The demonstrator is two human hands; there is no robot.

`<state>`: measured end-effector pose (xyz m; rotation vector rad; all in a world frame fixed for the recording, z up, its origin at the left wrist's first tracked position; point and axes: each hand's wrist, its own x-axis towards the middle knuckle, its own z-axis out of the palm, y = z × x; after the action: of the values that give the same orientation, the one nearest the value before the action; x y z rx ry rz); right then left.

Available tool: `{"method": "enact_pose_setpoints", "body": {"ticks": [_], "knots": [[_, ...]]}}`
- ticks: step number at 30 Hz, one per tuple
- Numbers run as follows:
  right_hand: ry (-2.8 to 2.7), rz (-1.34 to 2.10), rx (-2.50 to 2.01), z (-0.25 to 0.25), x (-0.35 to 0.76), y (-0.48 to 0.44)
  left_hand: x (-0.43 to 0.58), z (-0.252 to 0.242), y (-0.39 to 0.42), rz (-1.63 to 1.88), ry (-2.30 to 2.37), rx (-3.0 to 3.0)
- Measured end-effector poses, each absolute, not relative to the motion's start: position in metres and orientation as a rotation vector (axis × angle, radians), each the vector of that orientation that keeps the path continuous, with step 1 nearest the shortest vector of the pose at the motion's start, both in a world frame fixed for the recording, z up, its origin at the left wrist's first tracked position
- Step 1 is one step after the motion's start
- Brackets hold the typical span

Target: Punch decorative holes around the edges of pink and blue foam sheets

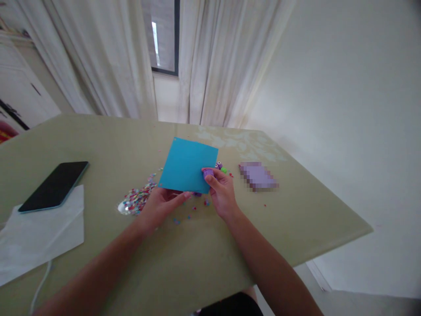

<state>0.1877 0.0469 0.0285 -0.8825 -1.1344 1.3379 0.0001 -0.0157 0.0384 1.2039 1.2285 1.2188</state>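
Note:
A square sheet of blue paper [186,164] is held tilted above the table, with small marks at its two left corners. My left hand [161,206] grips its near edge, fingers hidden beneath and thumb along the bottom. At the sheet's lower right, my right hand [223,191] is closed around a small purple block [208,174], which looks like a craft punch, pressed against the paper. Just behind that hand lie a purple piece with white eye shapes [219,165] and a bright green piece [224,170]. Part of another purple object [196,194] shows below the sheet.
Multicoloured sequin-like bits [136,199] are heaped left of my left hand, with loose ones scattered nearby. A blurred lilac rectangle [258,175] lies to the right. On the far left, a black-screened phone or tablet [54,186] overlaps a white sheet [66,228], with a white cable [41,285].

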Motion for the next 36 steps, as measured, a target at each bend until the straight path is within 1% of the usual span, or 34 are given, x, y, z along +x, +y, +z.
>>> {"method": "enact_pose_setpoints", "body": {"ticks": [6,11,18,23,32,36], "knots": [[-1.147,1.452,-0.804,0.028,0.179,0.039,0.004,0.03,-0.014,1.328,1.46,1.085],[-1.371,1.457,-0.925,0.027,0.18,0.04,-0.01,0.03,-0.007,1.54,1.43,0.863],[-1.58,1.325,-0.963,0.015,0.178,0.039,-0.009,0.022,-0.007,1.492,1.34,0.849],[-1.566,1.345,-0.948,0.019,0.176,0.038,-0.008,0.02,-0.007,1.509,1.323,0.859],[-1.577,1.404,-0.889,0.022,0.176,0.036,-0.005,0.032,-0.013,1.362,1.468,1.047],[-1.568,1.396,-0.876,0.026,0.176,0.035,-0.004,0.031,-0.012,1.435,1.432,1.097]]}}
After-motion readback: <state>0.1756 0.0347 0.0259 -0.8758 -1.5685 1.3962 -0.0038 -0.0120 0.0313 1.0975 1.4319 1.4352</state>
